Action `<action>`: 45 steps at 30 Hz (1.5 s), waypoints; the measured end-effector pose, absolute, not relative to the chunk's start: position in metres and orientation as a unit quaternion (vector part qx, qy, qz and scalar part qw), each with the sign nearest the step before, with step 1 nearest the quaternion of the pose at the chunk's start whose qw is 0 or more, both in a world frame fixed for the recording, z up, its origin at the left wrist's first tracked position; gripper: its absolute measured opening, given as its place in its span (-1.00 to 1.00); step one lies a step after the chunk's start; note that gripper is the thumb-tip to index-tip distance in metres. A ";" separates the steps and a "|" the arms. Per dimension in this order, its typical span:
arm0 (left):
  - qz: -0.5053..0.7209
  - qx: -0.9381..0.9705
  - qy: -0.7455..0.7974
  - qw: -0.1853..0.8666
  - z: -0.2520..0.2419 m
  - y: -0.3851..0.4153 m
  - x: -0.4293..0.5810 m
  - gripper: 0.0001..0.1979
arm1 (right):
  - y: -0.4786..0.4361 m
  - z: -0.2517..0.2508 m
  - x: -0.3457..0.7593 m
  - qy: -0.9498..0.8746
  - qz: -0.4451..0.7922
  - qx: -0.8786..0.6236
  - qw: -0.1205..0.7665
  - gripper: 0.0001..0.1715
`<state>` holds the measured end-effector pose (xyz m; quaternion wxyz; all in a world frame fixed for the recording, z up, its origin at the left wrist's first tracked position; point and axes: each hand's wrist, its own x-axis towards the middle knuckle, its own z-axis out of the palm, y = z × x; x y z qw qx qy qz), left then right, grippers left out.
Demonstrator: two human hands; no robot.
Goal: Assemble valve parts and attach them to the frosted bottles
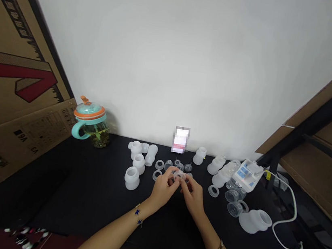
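Note:
My left hand (163, 186) and my right hand (194, 196) meet over the black table, fingertips pinching a translucent bottle collar ring (179, 175) from both sides. Whether a nipple sits inside the ring I cannot tell, as fingers cover part of it. Just beyond my hands lie several clear silicone nipples (188, 167). Left of them are two loose collar rings (159, 164). Further left stand several open, frosted baby bottles (132, 178), with others lying behind. To the right, a collar ring (213, 191) lies near several clear caps (235, 208).
A phone (180, 140) leans on the wall. Assembled bottles (217, 164), a white device (248, 175) with a cable (295, 207), and a tipped bottle (254, 221) occupy the right. A teapot (92, 125) stands left, beside a cardboard box (40, 124).

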<state>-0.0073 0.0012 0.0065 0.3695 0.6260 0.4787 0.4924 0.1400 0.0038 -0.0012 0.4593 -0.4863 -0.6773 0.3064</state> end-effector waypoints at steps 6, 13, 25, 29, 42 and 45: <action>0.480 0.635 0.489 0.358 0.003 0.003 -0.008 -0.76 | 0.005 -0.003 0.140 -0.677 0.317 -0.480 0.458 -0.67; 0.480 0.639 0.489 0.348 -0.001 0.006 -0.008 -0.75 | 0.003 -0.002 0.139 -0.683 0.312 -0.493 0.440 -0.66; 0.473 0.648 0.490 0.340 0.001 0.003 -0.008 -0.75 | 0.004 -0.005 0.139 -0.678 0.318 -0.489 0.448 -0.64; 0.475 0.639 0.492 0.352 0.001 0.003 -0.008 -0.74 | 0.003 0.000 0.139 -0.684 0.308 -0.491 0.443 -0.65; 0.499 0.603 0.491 0.381 0.002 0.004 -0.011 -0.85 | 0.001 -0.001 0.138 -0.715 0.258 -0.483 0.435 -0.69; 0.506 0.595 0.492 0.384 0.003 0.004 -0.010 -0.87 | 0.000 0.001 0.138 -0.714 0.257 -0.486 0.435 -0.69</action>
